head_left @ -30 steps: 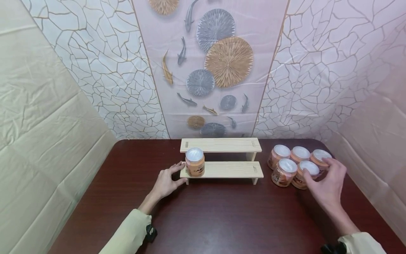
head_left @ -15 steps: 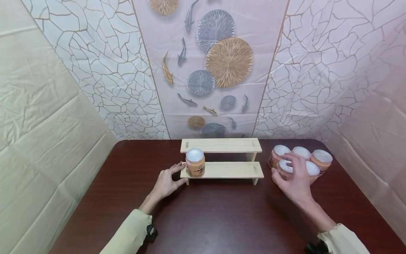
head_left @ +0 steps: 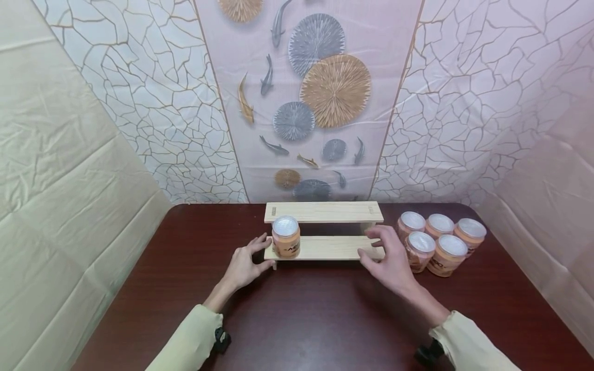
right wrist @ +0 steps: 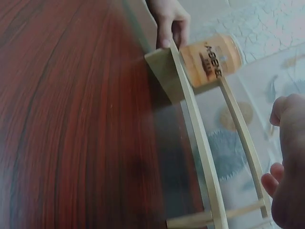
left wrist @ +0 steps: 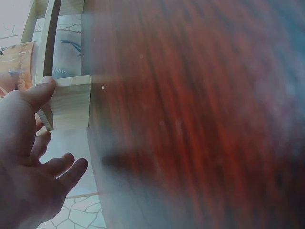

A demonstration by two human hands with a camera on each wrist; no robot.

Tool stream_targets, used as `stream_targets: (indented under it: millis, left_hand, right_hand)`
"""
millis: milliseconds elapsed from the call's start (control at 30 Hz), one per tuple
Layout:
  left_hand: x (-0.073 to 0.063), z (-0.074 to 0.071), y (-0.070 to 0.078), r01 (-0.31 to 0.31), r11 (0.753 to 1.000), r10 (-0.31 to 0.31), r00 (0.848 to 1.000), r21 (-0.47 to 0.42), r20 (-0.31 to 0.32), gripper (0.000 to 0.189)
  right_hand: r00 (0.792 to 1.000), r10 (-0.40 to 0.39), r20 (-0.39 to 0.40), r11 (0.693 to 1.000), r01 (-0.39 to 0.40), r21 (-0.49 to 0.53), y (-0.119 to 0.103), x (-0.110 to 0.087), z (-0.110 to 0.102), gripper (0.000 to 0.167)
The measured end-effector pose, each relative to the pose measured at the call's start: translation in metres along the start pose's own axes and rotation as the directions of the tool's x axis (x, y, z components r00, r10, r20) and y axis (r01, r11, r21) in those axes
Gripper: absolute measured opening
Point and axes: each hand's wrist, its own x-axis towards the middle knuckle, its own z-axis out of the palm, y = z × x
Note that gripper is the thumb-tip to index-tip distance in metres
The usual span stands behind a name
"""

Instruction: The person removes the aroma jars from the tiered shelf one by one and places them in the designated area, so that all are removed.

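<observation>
A two-step light wooden shelf [head_left: 331, 248] stands on the table, with one orange-labelled jar [head_left: 286, 243] upright at the left end of its lower step. My left hand [head_left: 243, 266] holds that end; in the left wrist view the thumb [left wrist: 43, 91] lies on the front edge, with other fingers partly hidden behind the board. Beside the lower step's right end hovers my right hand [head_left: 392, 261], fingers loosely bent and nothing between them. In the right wrist view the jar's printed side faces the camera, beside the left hand [right wrist: 169, 21].
Several similar jars with silvery tops, such as the front one [head_left: 447, 256], stand grouped right of the shelf. The shelf's upper step [head_left: 325, 212] rises behind the lower one. Patterned cloth [head_left: 301, 154] hangs behind the dark wooden table [head_left: 297, 319].
My right hand has moved left from over the jar group to the shelf's right end, carrying nothing. The left hand and the jar on the shelf have stayed put.
</observation>
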Motion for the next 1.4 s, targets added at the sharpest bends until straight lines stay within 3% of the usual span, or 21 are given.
stream_targets:
  millis: [167,300,500,633,733,1000,1400]
  left_hand:
    - [0.002,-0.001,0.000,-0.016,1.000,0.016,1.000,0.004,0.001,0.059]
    - [0.002,-0.001,-0.001,-0.017,1.000,0.017,1.000,0.006,0.000,0.059]
    - [0.001,0.001,-0.002,-0.016,1.000,0.016,1.000,0.007,0.004,0.059]
    - [0.001,0.002,-0.003,-0.023,1.000,0.023,1.000,0.006,0.001,0.059]
    - [0.002,0.002,-0.004,-0.025,1.000,0.025,1.000,0.007,-0.001,0.059]
    - [0.000,0.001,-0.004,-0.032,0.999,0.032,0.999,0.012,-0.009,0.059]
    - [0.001,0.001,-0.004,-0.052,0.999,0.051,0.998,-0.001,-0.023,0.059]
  right_hand:
    - [0.998,0.037,0.056,0.997,-0.041,0.071,-0.007,0.007,0.018,0.046]
    - [0.986,0.115,0.116,0.979,-0.133,0.153,-0.016,0.014,0.038,0.052]
    - [0.944,0.232,0.234,0.915,-0.294,0.277,-0.049,0.031,0.059,0.058]
    - [0.919,0.272,0.286,0.884,-0.356,0.303,-0.050,0.031,0.077,0.063]
    - [0.911,0.289,0.295,0.879,-0.374,0.294,-0.039,0.026,0.095,0.069]
    - [0.901,0.313,0.300,0.872,-0.398,0.284,-0.046,0.028,0.118,0.074]
    - [0.923,0.300,0.240,0.892,-0.361,0.273,-0.052,0.031,0.139,0.080]
